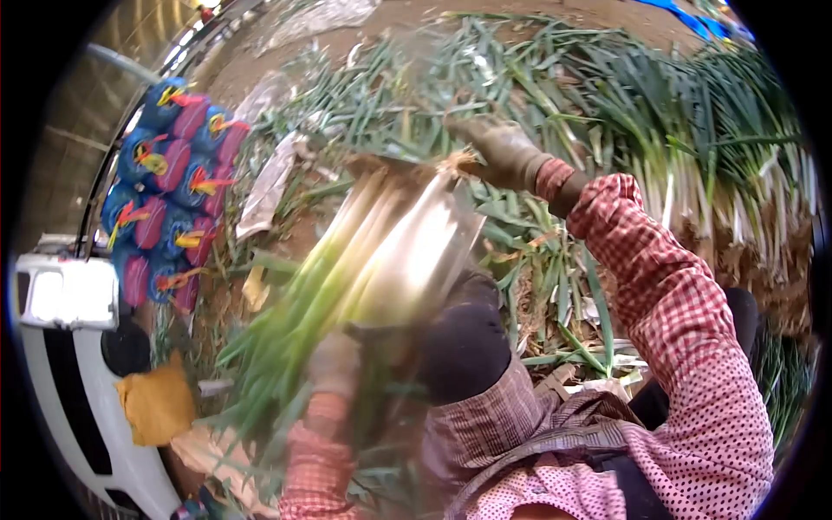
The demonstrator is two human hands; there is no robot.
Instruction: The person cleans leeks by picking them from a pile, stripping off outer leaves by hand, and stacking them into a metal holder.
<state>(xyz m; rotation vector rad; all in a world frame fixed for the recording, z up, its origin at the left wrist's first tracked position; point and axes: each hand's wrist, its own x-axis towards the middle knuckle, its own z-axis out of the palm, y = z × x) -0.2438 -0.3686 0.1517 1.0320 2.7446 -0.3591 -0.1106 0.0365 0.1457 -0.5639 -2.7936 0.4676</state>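
Note:
A bundle of green onions lies slanted across the middle of the view, roots at the top and green leaves toward the lower left. My left hand, gloved and blurred, is wrapped round the leafy part from below. Beside the root ends is my right hand, also gloved, with its fingers reaching toward the roots; motion blurs the fingertips, and I cannot tell whether they touch the roots. The bundle hangs in front of my dark-clad knee.
Loose green leaves litter the ground ahead. More green onions are piled at the right. Blue and pink bundles are stacked at the left, above a white vehicle and a yellow cloth.

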